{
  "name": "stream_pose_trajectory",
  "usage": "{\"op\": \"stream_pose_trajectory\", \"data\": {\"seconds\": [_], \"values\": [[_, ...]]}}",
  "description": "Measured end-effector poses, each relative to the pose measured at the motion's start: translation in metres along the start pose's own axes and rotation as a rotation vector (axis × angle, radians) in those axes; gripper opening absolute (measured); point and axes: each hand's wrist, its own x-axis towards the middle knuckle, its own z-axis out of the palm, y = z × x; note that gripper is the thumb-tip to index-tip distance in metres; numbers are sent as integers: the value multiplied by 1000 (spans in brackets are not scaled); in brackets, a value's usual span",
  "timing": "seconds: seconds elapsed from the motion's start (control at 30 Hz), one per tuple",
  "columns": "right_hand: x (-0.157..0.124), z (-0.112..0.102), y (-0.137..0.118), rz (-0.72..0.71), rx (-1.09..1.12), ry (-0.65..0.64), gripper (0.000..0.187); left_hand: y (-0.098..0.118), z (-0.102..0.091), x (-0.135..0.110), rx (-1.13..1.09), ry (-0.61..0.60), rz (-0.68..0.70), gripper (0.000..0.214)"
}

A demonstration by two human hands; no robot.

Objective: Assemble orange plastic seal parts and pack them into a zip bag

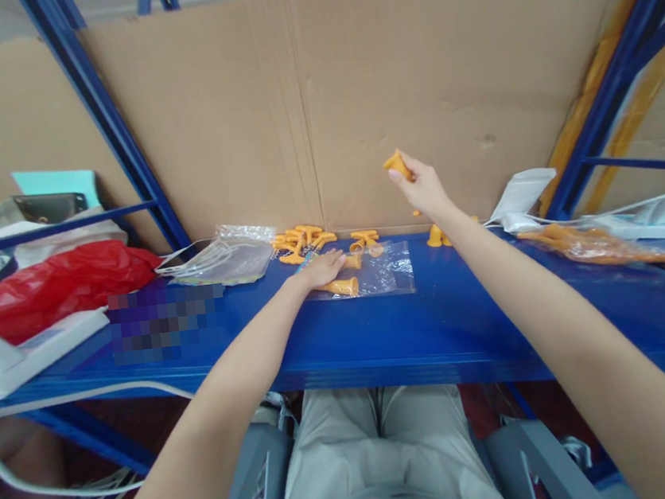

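The right hand (421, 185) is closed, thumb and fingers pinching a small orange flared plastic piece (396, 164) above the blue metal shelf (436, 318), in front of the brown corrugated cardboard panel (468, 66). This trumpet-shaped piece tilts: its long axis slants from upper left to lower right, the wide mouth pointing up and left, the narrow end partly hidden in the grip.

The left hand (324, 270) lies palm down, fingers mostly extended, over a glossy, wrinkled clear plastic bag (392, 271); whether its fingers grip anything cannot be told. Just beside it, a smooth orange flared tube (345, 286) lies on its side, long axis nearly level, mouth to the right. Beyond that hand sits a jumbled pile of orange T-shaped plastic pieces (301, 241). Near the right forearm, an orange bell-shaped piece (434, 236) stands mouth down.
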Motion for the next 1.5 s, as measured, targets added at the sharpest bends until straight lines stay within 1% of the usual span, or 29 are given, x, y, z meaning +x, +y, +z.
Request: {"op": "stream_pose_trajectory", "data": {"seconds": [0.03,0.1,0.17,0.2,0.23,0.3,0.4,0.5,0.57,0.63,0.73,0.8,0.83,0.9,0.97,1.07,1.13,1.17,1.23,1.3,1.37,1.43,1.5], "values": [[-2,-1,-2,-42,-88,-59,71,1,-2,0,-44,55,-7,58],[-8,-2,-9,-99,-273,-194,72,8,-9,-2,-189,207,-7,55],[-16,-1,-18,-131,-415,-336,67,19,-18,-5,-409,351,13,52],[-20,1,-23,-150,-464,-396,62,27,-22,-6,-537,393,23,51],[-25,3,-29,-169,-496,-445,57,35,-27,-8,-666,403,33,50],[-33,8,-39,-193,-520,-517,47,52,-33,-11,-870,369,48,48],[-39,13,-47,-195,-514,-573,34,72,-40,-10,-1007,270,53,37],[-40,11,-48,-203,-506,-570,31,81,-45,-6,-1071,242,-2,20],[-40,6,-46,-193,-522,-545,31,81,-49,-2,-1131,265,-42,13],[-41,1,-44,-177,-565,-505,32,80,-53,1,-1199,306,-77,12],[-46,-7,-42,-202,-666,-364,35,78,-57,6,-1279,347,-135,15],[-51,-11,-43,-227,-732,-268,33,78,-57,10,-1321,348,-169,17],[-53,-13,-45,-228,-761,-245,31,78,-57,12,-1338,346,-183,17],[-55,-15,-49,-200,-808,-270,29,80,-55,17,-1359,335,-203,17],[-56,-18,-56,-146,-845,-353,29,83,-53,20,-1356,316,-211,17],[-55,-24,-65,-44,-871,-475,29,85,-47,22,-1308,253,-160,20],[-51,-32,-67,35,-866,-519,24,83,-44,20,-1200,187,-68,26],[-49,-37,-68,73,-858,-537,20,80,-43,18,-1107,167,-15,28],[-43,-49,-67,135,-856,-574,14,75,-42,16,-822,187,85,28],[-38,-61,-65,160,-913,-620,11,70,-43,14,-445,237,193,27],[-36,-69,-63,161,-989,-681,12,69,-43,14,-97,225,324,31],[-36,-73,-63,179,-1029,-756,13,72,-40,16,120,153,446,36],[-40,-73,-63,210,-1027,-830,14,78,-35,19,217,89,527,41]]}}
